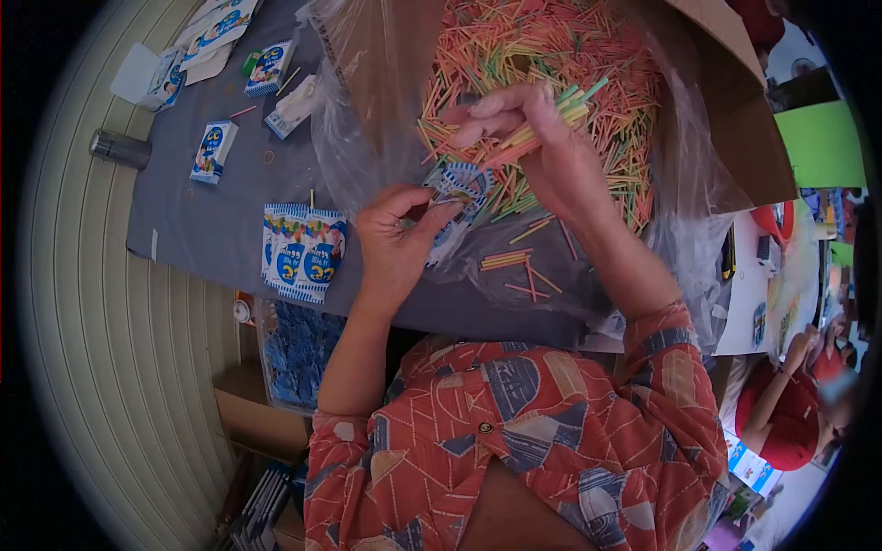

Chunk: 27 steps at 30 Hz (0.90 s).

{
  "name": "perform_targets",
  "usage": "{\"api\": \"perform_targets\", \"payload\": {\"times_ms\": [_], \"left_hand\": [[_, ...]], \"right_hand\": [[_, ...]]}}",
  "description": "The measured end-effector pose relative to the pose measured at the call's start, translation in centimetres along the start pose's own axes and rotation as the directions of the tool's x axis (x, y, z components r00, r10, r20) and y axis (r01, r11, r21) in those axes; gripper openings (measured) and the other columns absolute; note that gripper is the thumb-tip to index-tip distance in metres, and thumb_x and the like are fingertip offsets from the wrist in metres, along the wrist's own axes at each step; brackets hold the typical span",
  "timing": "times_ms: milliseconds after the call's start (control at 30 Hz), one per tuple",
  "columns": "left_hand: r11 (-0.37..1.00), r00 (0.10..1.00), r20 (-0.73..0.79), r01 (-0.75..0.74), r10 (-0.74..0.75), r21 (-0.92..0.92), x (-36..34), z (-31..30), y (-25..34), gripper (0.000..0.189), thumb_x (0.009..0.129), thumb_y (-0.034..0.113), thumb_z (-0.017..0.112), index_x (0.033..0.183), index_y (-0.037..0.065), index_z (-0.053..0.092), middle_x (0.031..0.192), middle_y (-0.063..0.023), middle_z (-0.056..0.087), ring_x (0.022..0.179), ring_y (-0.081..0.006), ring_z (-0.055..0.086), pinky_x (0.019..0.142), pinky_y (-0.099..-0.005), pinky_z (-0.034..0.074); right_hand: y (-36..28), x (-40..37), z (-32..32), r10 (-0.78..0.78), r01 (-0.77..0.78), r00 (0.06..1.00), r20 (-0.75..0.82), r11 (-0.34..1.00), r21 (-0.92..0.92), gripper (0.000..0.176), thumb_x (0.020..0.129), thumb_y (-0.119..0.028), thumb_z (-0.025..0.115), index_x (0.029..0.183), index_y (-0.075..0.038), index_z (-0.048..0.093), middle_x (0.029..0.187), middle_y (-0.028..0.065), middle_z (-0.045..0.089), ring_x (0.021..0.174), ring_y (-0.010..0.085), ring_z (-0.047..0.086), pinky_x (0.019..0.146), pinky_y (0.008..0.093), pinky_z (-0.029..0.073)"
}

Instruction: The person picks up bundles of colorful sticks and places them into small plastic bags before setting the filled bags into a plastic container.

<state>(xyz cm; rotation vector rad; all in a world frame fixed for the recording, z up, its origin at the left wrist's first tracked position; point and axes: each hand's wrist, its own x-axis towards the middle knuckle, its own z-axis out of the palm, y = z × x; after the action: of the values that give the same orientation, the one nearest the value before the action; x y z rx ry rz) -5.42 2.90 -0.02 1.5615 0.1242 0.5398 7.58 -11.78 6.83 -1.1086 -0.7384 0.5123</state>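
Observation:
My left hand point(404, 230) pinches a small blue-and-white printed packet point(455, 207) near its upper edge, at the front of the open carton. Above and right of it, my right hand point(556, 151) is closed around a bunch of thin candy sticks point(577, 108) in green, yellow and orange-red. Beneath the right hand spreads a large heap of loose candy sticks point(505, 46) in the plastic-lined carton point(726, 119). Several stray sticks point(507, 260) lie on clear plastic just below the packet.
To the left, overlapping packets point(303, 253) lie on the grey table point(184, 211). Further back are a small box point(213, 151), another box point(269, 69) and a dark metal cylinder point(119, 149). Below the table edge stands a bin of blue wrappers point(303, 349). At right, a person in red point(781, 413) sits.

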Motion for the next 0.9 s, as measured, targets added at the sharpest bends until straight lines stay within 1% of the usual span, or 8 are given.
{"api": "perform_targets", "payload": {"times_ms": [233,433,600,733,767,833,867,900], "left_hand": [[0.987,0.994,0.018,-0.109,0.112,-0.117,0.9,2.6,-0.4,0.015,0.078,-0.005,0.077,0.091,-0.003,0.069,0.087,-0.0061,0.067,0.079,-0.0114,0.062,0.068,-0.0254,0.049],[0.951,0.993,0.117,0.012,0.026,-0.308,2.6,3.9,-1.5,0.02,0.082,-0.006,0.073,0.101,-0.004,0.068,0.098,-0.0086,0.067,0.091,-0.0143,0.064,0.079,-0.0269,0.052],[0.912,0.994,0.109,0.036,0.009,-0.409,2.8,4.5,-0.5,0.016,0.085,-0.005,0.071,0.1,-0.005,0.067,0.097,-0.0066,0.068,0.089,-0.0125,0.064,0.078,-0.0255,0.051],[0.997,0.996,0.062,0.07,-0.071,0.023,-0.9,-0.3,1.7,0.008,0.09,-0.006,0.062,0.097,-0.005,0.066,0.092,-0.0055,0.068,0.087,-0.0104,0.063,0.078,-0.0231,0.05],[0.987,0.999,0.03,0.016,-0.021,0.16,-2.2,-2.5,2.5,0.009,0.092,-0.003,0.062,0.099,-0.006,0.066,0.091,-0.005,0.068,0.086,-0.0089,0.062,0.076,-0.0222,0.048],[0.952,0.999,0.025,-0.034,0.028,0.304,-2.5,-4.1,3.1,0.01,0.094,-0.001,0.061,0.101,-0.006,0.066,0.09,-0.0046,0.068,0.086,-0.0074,0.061,0.075,-0.0213,0.047],[0.989,0.996,-0.044,0.08,-0.075,0.122,-2.4,-3.9,3.0,0.012,0.095,0.001,0.06,0.102,-0.007,0.065,0.09,-0.0037,0.068,0.085,-0.0065,0.06,0.073,-0.0214,0.046],[0.982,0.978,-0.107,0.174,-0.181,-0.072,-2.0,-3.4,2.8,0.014,0.096,0.004,0.059,0.103,-0.007,0.065,0.09,-0.0029,0.067,0.084,-0.0055,0.059,0.071,-0.0215,0.045]], "right_hand": [[-0.4,-0.7,-0.1,0.225,-0.209,0.974,0.025,0.937,-0.279,0.052,0.101,-0.05,0.043,0.116,-0.004,0.063,0.105,0.0099,0.071,0.113,0.0205,0.062,0.087,0.032,0.051],[0.1,-0.1,0.0,-0.062,0.055,0.996,-0.071,0.994,-0.096,0.037,0.101,-0.032,0.054,0.118,-0.001,0.066,0.104,0.0062,0.07,0.099,0.012,0.063,0.089,0.0285,0.05],[1.1,-0.9,-1.1,0.042,-0.032,0.998,0.049,0.982,-0.186,0.038,0.103,-0.033,0.051,0.113,-0.001,0.069,0.101,0.0067,0.07,0.097,0.0125,0.062,0.088,0.028,0.049],[-0.3,0.5,-4.3,0.012,-0.029,0.999,-0.05,0.934,-0.355,0.038,0.101,-0.034,0.052,0.109,-0.001,0.07,0.1,0.0054,0.071,0.095,0.0144,0.062,0.088,0.0293,0.048],[-0.6,1.6,-6.1,-0.08,-0.007,0.984,-0.161,0.878,-0.478,0.037,0.1,-0.033,0.053,0.11,-0.002,0.071,0.105,0.007,0.071,0.098,0.0178,0.064,0.089,0.031,0.047],[-1.2,4.3,-11.3,-0.143,-0.028,0.988,-0.065,0.243,-0.97,0.034,0.094,-0.031,0.059,0.118,-0.009,0.069,0.114,0.0067,0.068,0.109,0.0237,0.059,0.092,0.0407,0.045],[-0.3,5.3,-12.3,-0.137,-0.034,0.988,-0.07,0.252,-0.967,0.034,0.094,-0.031,0.059,0.118,-0.009,0.069,0.114,0.0067,0.068,0.109,0.0237,0.059,0.092,0.0407,0.045],[1.0,6.4,-13.1,-0.121,-0.07,0.991,-0.064,-0.049,-0.996,0.034,0.091,-0.026,0.059,0.121,-0.011,0.068,0.123,0.0117,0.062,0.118,0.0285,0.053,0.099,0.0528,0.036]]}}
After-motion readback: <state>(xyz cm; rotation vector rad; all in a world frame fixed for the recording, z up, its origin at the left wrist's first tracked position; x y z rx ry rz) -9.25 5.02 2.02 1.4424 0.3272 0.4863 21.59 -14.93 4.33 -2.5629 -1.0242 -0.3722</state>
